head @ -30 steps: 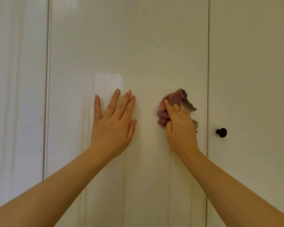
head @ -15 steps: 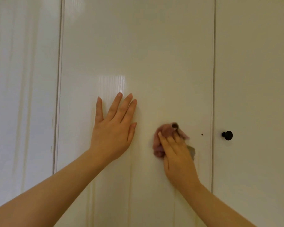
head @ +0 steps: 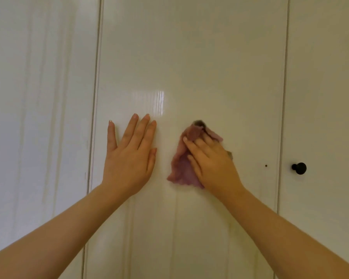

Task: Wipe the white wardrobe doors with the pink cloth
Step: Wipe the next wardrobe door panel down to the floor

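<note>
White wardrobe doors fill the whole view: middle door (head: 189, 57), left door (head: 38, 97), right door (head: 326, 77), split by vertical seams. Surface is glossy, with a bright reflection patch (head: 149, 103) on the middle door just above the left fingertips.

Left hand (head: 129, 160): palm flat against the middle door near its left seam. Fingers (head: 129, 131) straight and pointing up; little finger splayed off to the left, the other three close together, thumb lying along the right edge of the palm. It holds nothing. Left forearm (head: 58, 234) bare, rising from the lower left corner.

Right hand (head: 214, 168): laid over the pink cloth (head: 181, 166), pressing it to the middle door. Fingers (head: 191, 146) stretched out, angled up and to the left across the cloth, not wrapped round it. Right forearm (head: 280, 228) bare, entering from the lower right corner.

Cloth: crumpled, on the middle door right of centre and beside the left hand, not touching it. It spreads out past the fingertips above and hangs below the thumb side; a small bit shows at the far edge of the hand. Upper edge is blurred.

Small dark dot (head: 266, 165) sits on the middle door near its right seam, right of the right hand. Round black knob (head: 299, 168) on the right door, just past that seam, at about the same height.
</note>
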The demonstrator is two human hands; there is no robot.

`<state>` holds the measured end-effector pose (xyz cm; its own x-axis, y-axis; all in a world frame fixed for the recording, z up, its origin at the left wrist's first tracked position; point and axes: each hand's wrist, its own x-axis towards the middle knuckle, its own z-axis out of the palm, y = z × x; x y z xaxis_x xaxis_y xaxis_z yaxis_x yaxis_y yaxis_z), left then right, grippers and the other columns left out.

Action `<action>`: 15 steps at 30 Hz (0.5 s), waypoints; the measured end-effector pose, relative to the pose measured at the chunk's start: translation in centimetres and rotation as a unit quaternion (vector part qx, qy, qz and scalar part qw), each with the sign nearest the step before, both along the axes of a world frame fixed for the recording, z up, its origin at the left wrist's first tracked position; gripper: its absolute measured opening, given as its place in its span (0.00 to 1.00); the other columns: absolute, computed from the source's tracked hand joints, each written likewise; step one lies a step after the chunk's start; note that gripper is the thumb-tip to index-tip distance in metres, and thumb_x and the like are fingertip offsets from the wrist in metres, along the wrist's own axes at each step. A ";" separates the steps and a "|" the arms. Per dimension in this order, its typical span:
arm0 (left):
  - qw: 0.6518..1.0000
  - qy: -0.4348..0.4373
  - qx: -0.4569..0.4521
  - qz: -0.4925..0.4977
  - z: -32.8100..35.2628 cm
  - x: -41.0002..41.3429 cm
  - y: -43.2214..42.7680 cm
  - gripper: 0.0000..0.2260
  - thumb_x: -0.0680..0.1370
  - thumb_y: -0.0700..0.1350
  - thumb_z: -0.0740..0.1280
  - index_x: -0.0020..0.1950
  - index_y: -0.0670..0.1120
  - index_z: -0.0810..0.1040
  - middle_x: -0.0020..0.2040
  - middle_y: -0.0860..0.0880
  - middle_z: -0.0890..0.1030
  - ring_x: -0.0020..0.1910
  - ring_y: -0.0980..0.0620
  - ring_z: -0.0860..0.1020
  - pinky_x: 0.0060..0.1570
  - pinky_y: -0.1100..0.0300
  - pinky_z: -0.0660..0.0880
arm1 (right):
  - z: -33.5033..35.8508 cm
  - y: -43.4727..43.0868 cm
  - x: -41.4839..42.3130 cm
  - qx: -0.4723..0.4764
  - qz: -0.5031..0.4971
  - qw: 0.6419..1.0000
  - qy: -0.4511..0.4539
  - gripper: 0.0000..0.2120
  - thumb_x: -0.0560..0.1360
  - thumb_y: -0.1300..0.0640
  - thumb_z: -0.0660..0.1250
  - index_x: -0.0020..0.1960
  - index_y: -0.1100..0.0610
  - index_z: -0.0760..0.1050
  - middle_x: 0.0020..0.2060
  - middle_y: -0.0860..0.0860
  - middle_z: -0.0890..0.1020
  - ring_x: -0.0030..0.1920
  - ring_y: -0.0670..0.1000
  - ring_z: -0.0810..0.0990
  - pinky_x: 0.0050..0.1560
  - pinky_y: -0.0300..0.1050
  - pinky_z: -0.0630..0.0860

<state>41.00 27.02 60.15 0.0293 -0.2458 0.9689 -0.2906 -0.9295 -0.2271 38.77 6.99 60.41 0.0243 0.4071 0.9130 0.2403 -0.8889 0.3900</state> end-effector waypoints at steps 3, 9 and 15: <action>1.000 -0.006 -0.011 -0.009 0.0 -0.1 0.0 0.24 0.80 0.49 0.51 0.73 0.39 0.63 0.71 0.40 0.68 0.72 0.42 0.63 0.71 0.43 0.42 | 3.3 1.5 1.1 0.083 0.007 0.996 -0.024 0.18 0.75 0.62 0.57 0.61 0.66 0.75 0.57 0.61 0.79 0.61 0.62 0.74 0.65 0.51 0.63; 1.000 -0.005 -0.010 -0.007 -0.9 -0.3 1.4 0.23 0.80 0.48 0.52 0.73 0.40 0.61 0.72 0.41 0.68 0.72 0.45 0.60 0.71 0.41 0.44 | -4.4 1.0 -0.6 -0.080 0.024 0.996 0.036 0.17 0.75 0.63 0.58 0.61 0.62 0.76 0.59 0.58 0.79 0.61 0.57 0.75 0.63 0.49 0.66; 0.998 0.021 -0.052 0.007 -0.9 -0.4 3.5 0.24 0.79 0.48 0.51 0.74 0.39 0.62 0.73 0.41 0.66 0.73 0.44 0.60 0.71 0.44 0.40 | 0.9 4.0 0.6 0.107 0.048 0.993 0.022 0.20 0.73 0.61 0.54 0.59 0.68 0.76 0.56 0.64 0.79 0.61 0.64 0.73 0.64 0.55 0.64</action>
<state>40.57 30.50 59.25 0.0727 -0.1425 0.9871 -0.2846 -0.9516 -0.1164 39.41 10.95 61.35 0.0364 0.2071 0.9776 0.3396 -0.9227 0.1828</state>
